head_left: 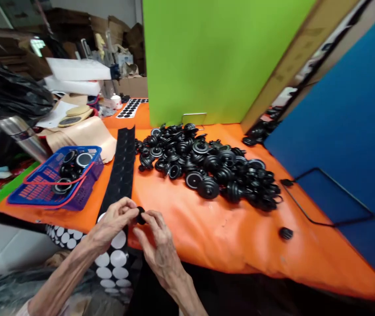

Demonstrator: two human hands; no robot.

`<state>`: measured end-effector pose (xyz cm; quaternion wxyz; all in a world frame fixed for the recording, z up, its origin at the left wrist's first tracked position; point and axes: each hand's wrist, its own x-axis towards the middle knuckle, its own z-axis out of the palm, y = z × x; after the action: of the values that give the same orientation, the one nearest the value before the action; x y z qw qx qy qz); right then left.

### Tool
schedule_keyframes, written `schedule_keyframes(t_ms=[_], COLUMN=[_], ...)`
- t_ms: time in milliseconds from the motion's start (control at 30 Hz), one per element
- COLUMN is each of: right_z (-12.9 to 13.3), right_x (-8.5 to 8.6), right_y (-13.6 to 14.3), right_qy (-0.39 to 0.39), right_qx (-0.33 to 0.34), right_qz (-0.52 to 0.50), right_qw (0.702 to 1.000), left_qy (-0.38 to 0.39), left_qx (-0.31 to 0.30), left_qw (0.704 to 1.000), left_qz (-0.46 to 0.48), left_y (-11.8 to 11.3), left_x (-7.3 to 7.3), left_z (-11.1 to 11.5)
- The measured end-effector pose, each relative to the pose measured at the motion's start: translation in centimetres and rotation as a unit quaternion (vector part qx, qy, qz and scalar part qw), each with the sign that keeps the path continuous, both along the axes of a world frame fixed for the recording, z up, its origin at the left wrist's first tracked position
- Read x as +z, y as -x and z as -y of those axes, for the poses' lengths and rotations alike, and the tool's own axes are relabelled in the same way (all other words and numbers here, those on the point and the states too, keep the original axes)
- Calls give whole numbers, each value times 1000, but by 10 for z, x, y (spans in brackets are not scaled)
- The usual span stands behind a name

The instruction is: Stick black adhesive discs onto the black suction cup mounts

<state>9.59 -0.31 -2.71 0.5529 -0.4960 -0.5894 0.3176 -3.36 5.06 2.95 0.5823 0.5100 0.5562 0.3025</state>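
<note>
At table's near edge: left hand [118,215] pinching small black disc [140,215], right hand [163,241] alongside

Disc is up between the two hands, near the lower end of a long black strip [120,164] laid on the orange cover [184,215]. Left: narrow pinch, thumb and fingertips together on the disc's left side. Right: fingertips at the disc's right edge, thumb standing apart below; cannot tell whether those fingers press on it or just sit close.

Rows of white circles [119,259] at the cover's near edge, below the strip, partly behind left wrist. Big heap of round black parts [187,162] beyond the hands, right of the strip; some have pale rings. Single ribbed black part [285,233] apart from the heap, off to the right.

Left of strip: blue-purple basket [87,193], pinkish-red handles, a few black parts with pale rings inside. Steel flask [24,138] tilted in view behind it. White sheet with black dots [130,109] past the strip's far end. Green board [220,57] upright behind heap; blue board [342,131] at right, dark wire frame [332,225] against it.
</note>
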Motion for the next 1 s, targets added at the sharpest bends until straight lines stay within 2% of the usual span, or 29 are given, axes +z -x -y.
schedule_keyframes(t_ms=[67,167,233,333,367,467,533,600,667,767,833,900,1000], right_z=[1,-1,-2,-1,0,6,11,15,18,19,19,17,16], right_x=[2,0,-2,-2,-1,0,0,-2,-3,-3,0,4,10], right_y=[-6,-20,-30,-45,-50,-62,-67,-70,-73,-78,-82,-84,-82], right_qy=[59,156,169,165,171,198,212,218,219,214,212,211,196], right_qx=[-20,-82,-122,-168,-165,-115,-83,-65,-70,-88,-84,-77,-69], right_qz=[-76,-194,-227,-243,-250,-278,-292,-295,-298,-306,-294,-269,-216], right_qw=[995,965,951,941,939,933,929,928,927,924,928,937,954], left_qy=[-1,11,-62,-239,-255,-243,-241,-239,-221,-153,-98,-28,67], left_qx=[8,-73,-105,-33,-11,-25,-36,-34,-32,-37,-44,-34,10], left_qw=[1000,997,986,929,918,924,931,939,951,976,988,999,988], left_qz=[13,-13,-114,-280,-302,-294,-272,-245,-212,-153,-110,-19,138], left_y=[-8,-20,-28,-41,-46,-66,-80,-90,-93,-82,-69,-56,-43], left_x=[-1,2,7,11,10,-2,-14,-24,-28,-22,-15,-9,-7], left_z=[-1,-5,-16,-51,-65,-104,-119,-123,-121,-106,-87,-62,-25])
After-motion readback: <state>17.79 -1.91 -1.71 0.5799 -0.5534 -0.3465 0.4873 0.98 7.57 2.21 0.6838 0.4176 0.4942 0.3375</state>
